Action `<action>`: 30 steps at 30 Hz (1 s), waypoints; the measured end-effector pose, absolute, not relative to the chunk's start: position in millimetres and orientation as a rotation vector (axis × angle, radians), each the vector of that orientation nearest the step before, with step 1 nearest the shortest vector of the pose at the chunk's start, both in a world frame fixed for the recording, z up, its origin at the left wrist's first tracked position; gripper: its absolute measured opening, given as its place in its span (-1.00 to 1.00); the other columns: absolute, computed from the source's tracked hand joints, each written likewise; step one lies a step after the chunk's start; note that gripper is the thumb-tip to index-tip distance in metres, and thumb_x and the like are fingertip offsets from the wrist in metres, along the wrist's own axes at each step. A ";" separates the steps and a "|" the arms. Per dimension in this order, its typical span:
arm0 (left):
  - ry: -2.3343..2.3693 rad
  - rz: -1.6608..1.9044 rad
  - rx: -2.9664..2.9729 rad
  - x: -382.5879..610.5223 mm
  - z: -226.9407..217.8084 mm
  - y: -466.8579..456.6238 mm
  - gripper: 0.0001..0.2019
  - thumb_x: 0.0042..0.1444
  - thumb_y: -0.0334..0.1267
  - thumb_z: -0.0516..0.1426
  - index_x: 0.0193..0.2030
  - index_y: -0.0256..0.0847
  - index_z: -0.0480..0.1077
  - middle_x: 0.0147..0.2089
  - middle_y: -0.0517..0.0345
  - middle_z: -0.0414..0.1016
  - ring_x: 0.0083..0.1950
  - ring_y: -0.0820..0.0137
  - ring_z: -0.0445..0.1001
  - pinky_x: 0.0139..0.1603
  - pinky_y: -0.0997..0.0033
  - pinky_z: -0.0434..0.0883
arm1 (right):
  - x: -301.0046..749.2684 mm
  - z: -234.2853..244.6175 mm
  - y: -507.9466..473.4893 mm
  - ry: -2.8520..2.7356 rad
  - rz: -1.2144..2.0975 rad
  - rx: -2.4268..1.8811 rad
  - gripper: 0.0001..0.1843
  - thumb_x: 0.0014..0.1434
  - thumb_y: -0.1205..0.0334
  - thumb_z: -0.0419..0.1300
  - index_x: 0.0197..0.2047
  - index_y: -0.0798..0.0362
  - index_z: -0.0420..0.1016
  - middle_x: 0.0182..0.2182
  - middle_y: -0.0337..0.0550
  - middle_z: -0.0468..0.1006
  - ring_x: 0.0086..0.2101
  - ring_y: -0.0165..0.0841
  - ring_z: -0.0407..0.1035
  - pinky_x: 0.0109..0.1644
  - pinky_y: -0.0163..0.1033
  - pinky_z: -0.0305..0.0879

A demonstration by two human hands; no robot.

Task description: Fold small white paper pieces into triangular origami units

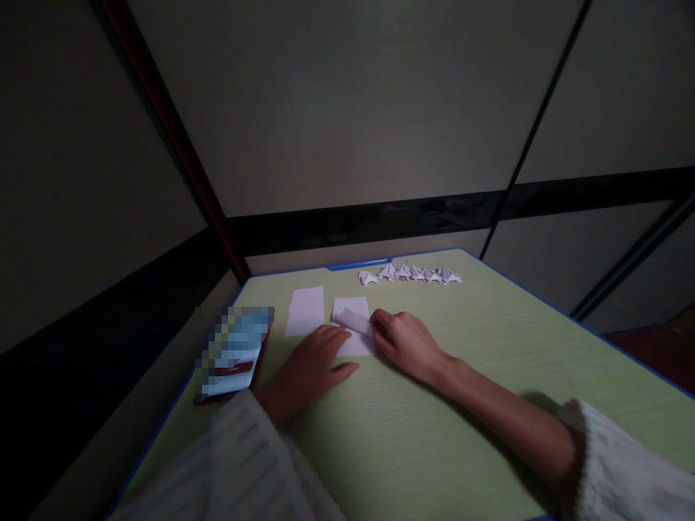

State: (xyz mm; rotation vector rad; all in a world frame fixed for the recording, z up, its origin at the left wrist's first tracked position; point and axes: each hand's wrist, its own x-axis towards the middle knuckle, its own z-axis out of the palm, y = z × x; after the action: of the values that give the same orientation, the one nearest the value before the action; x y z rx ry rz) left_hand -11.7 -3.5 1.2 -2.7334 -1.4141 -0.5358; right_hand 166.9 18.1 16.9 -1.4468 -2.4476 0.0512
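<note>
Six paper figures (417, 274) on table (391, 441); right hand (405, 341) pinches sheet (356, 323).

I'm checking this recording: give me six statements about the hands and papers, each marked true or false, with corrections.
1. The right hand touches a narrow white paper strip. True.
2. A rectangular white paper sheet lies beyond the left hand. True.
3. That sheet is crumpled into a ball. False: it lies flat.
4. Six folded white paper figures form a row near the pale green tabletop's far edge. True.
5. Those figures are heaped between the hands. False: they are lined up beyond both hands.
6. Both hands wear gloves. False: both are bare.
</note>
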 end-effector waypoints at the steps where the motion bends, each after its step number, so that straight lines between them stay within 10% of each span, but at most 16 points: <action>1: -1.382 -0.450 -2.761 -13.3 2.2 -3.3 -0.66 -0.01 -0.24 0.01 -0.07 -0.32 0.21 -0.06 -0.06 0.33 -0.01 0.30 0.25 0.00 0.29 0.22 | 166.7 17.1 17.6 -2.451 0.031 -1.447 -0.84 0.05 0.32 -0.09 -0.33 0.10 0.28 -0.52 -0.14 0.46 -0.54 -0.41 0.30 -0.51 -0.36 -0.10; 30: -1.149 -0.489 -2.718 -4.8 4.6 6.0 -0.75 0.08 -0.46 -0.15 -0.17 -0.34 0.28 -0.17 -0.01 0.38 -0.12 0.37 0.33 -0.10 0.34 0.32 | 164.3 15.2 14.6 -2.334 0.181 -1.112 -0.88 0.05 0.40 -0.09 -0.35 0.12 0.23 -0.48 -0.14 0.39 -0.48 -0.44 0.25 -0.42 -0.39 0.05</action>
State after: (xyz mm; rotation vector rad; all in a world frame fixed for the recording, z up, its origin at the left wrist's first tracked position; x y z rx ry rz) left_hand -4.8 6.0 4.6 -2.7176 -1.1492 -0.4886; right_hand 164.3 14.6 15.2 -1.1119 -2.3341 0.1811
